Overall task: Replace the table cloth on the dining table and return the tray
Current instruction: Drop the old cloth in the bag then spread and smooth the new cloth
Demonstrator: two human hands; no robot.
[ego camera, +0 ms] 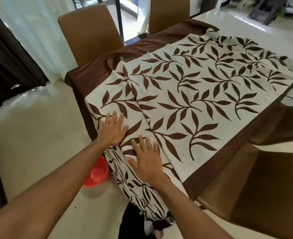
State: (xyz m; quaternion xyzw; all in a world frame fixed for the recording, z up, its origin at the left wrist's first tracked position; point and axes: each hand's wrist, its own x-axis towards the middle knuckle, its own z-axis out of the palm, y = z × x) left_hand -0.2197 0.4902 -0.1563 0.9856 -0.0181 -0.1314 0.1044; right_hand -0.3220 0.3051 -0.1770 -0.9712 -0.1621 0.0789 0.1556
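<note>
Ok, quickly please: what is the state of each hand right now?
Left hand: open, fingers straight, resting flat on the table cloth.
Right hand: open, also flat on the cloth, holding nothing.

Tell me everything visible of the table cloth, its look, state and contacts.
The table cloth looks like woven fabric: a cream middle printed with brown leafy twigs, framed by a broad plain brown border. It lies spread over the dining table, not yet smooth; a long fold runs from the far left toward the near edge, where it hangs down. The left hand and right hand press flat on it.
</note>
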